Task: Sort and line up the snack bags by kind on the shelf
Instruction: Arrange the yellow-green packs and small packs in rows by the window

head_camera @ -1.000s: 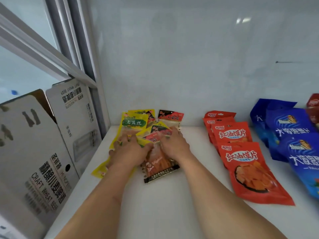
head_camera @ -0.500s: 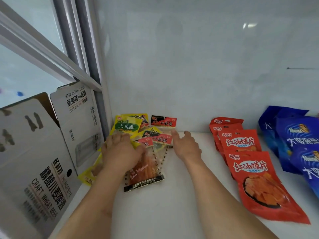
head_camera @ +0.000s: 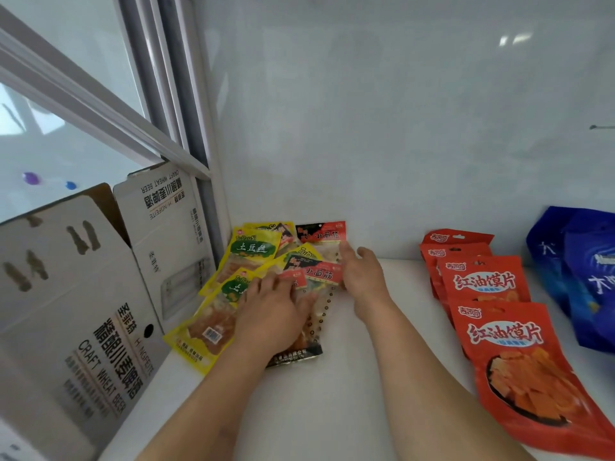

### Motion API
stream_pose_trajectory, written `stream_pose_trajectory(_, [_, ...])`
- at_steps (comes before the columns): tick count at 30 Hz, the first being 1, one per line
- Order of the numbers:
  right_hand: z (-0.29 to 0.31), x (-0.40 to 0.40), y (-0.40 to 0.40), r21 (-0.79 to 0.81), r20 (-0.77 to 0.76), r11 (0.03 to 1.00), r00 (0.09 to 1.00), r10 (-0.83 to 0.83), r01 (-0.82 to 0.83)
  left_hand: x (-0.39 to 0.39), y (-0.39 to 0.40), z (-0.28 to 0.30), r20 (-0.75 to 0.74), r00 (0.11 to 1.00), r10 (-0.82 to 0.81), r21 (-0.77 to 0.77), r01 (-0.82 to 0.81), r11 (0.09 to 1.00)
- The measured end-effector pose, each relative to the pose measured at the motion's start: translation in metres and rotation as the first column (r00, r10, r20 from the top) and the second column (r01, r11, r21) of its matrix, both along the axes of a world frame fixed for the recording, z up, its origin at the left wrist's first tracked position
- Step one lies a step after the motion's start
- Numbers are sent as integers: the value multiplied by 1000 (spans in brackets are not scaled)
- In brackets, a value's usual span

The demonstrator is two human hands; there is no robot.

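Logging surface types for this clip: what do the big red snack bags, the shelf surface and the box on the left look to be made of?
Red snack bags: glossy plastic film, probably; they crinkle and catch light.
Shelf: smooth white board with a faint sheen, maybe laminate or painted metal; I cannot tell which.
Box: printed cardboard, matte white outside, with a brown inner face showing at a flap.

Two hands over the mixed pile, left (head_camera: 271, 314) and right (head_camera: 362, 277). At least three yellow bags (head_camera: 254, 249) on the far left, count uncertain where they overlap. About three red-and-black topped clear bags (head_camera: 321, 231) among them. Four orange-red bags (head_camera: 519, 357) in a row toward the right. At least two blue bags (head_camera: 589, 281) at the right edge. One cardboard box (head_camera: 86, 314) at left
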State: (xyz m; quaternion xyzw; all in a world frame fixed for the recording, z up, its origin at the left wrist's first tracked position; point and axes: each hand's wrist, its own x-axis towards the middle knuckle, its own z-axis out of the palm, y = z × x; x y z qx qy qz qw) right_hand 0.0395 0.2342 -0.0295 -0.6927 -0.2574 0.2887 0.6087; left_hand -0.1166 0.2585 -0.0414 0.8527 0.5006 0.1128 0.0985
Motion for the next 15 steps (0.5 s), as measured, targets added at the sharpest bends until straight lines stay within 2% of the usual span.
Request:
stream_pose_trajectory(2, [-1, 1, 0, 5, -160, 1000, 987, 26, -26, -1, 1, 1, 8, 1000, -9, -4, 9, 1000])
stream_pose_trajectory(5, [0, 3, -4, -5, -253, 995, 962, 99, -103, -2, 1, 4, 4, 1000, -10, 27, 10, 1000])
stream_pose_trajectory(7, [1, 6, -7, -23, -261, 985, 952, 157, -169, -2, 1, 7, -29, 1000, 9, 64, -7, 998])
stream_pose_trajectory(11, [4, 5, -11, -1, -250, 981, 950, 185, -192, 2, 6, 12, -128, 990, 59, 78, -49, 996])
stream_pose_trajectory(15, [5, 6, -16, 40, -268, 980, 943, 196, -192, 9, 9, 19, -79, 994, 75, 76, -69, 995])
